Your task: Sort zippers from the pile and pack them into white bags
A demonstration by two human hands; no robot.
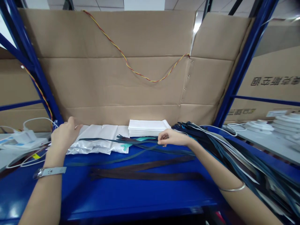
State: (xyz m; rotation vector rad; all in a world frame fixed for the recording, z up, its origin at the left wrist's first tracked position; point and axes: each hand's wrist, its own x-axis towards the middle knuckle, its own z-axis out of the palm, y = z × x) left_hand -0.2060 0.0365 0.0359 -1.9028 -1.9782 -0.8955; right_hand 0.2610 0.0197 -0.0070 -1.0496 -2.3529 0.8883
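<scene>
Hands: two, the left hand (65, 136) and the right hand (170, 138), both bare and reaching over the shelf.
Left hand state: raised and relaxed, its fingers (71, 122) loosely curved and released, grasping nothing, just above the far edge of the packets.
Right hand state: clenched in a pinch, its fingers (162, 137) closed around the dark strips.
Held strips: several dark strips (138, 141), exact count too fine to tell, run left from the right hand across the packets; some show a teal edge.
Loose strips on the shelf: three, one dark green strip (112, 161) and two brown strips (146, 176), lying flat, apart from both hands.
Strip bundle: one large fan of long strips (225, 150), too many to count, in black, blue and pale shades, just beside the right hand.
Packets: a row of white plastic packets (98, 140), under the left hand's reach.
Stack: one pile of white flat sheets (146, 127), behind the held strips.
Surface: one blue metal shelf (117, 200), with a cardboard sheet (112, 81) behind it.
Wrist items: one watch (49, 172) on the left wrist, one thin metal bangle (232, 189) on the right forearm.
Wire: one yellow-and-red wire (138, 74), draped across the cardboard sheet.
Left side: one white device (21, 140) with white cables.
Right side: a stack of white round pieces (287, 123), count unclear.
</scene>
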